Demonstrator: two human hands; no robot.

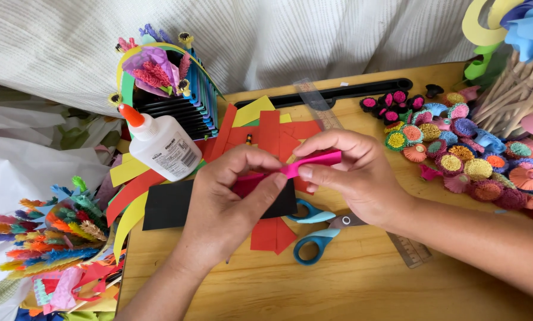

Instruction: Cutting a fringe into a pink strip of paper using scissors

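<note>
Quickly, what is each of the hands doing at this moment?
Left hand: closed, pinching one end of the pink paper strip.
Right hand: closed, pinching the same strip at its other end.

Home craft table: glue bottle (161, 144), scissors (317, 229), paper flowers (457, 151)

Pink paper strip (305, 164), folded, held level above table
</note>
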